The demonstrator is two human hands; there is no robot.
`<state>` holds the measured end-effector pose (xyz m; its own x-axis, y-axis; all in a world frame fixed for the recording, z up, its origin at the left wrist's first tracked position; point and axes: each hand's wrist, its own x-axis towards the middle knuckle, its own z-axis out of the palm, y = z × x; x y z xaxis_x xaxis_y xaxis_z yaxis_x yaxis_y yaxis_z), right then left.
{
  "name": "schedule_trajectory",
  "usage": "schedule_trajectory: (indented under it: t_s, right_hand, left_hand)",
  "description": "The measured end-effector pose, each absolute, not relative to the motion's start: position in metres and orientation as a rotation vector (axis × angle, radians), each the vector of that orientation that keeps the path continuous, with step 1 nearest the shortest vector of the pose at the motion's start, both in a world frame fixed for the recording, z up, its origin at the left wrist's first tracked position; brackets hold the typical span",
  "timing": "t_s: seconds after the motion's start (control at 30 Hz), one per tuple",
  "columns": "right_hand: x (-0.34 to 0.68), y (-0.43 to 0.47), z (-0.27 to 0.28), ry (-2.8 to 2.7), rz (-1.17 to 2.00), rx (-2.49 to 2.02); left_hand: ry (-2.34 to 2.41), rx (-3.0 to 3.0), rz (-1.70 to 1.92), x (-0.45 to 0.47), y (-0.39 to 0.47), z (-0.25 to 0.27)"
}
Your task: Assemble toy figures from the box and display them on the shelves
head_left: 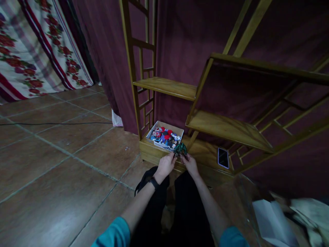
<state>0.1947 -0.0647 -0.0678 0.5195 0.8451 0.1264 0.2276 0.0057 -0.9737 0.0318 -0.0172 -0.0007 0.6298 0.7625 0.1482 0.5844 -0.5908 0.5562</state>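
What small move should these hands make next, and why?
Perhaps ease the dark green object forward and left, over the open box: the left hand and right hand both grip it by the box's near right corner, and small colourful pieces lie inside.

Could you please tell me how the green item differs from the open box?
The green item is held by the left hand and right hand, while the box rests on the bottom shelf. The green item is dark and irregular; the box is pale-walled and rectangular. The green item looks smaller than the box.
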Motion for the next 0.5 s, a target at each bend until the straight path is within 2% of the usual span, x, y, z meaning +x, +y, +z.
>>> schedule_trajectory:
  t_s: [0.5]
  right_hand:
    - [0.19, -0.063, -0.066, -0.824, 0.731, -1.389]
  left_hand:
    - [0.952, 1.878, 0.706, 0.038, 0.006, -0.018]
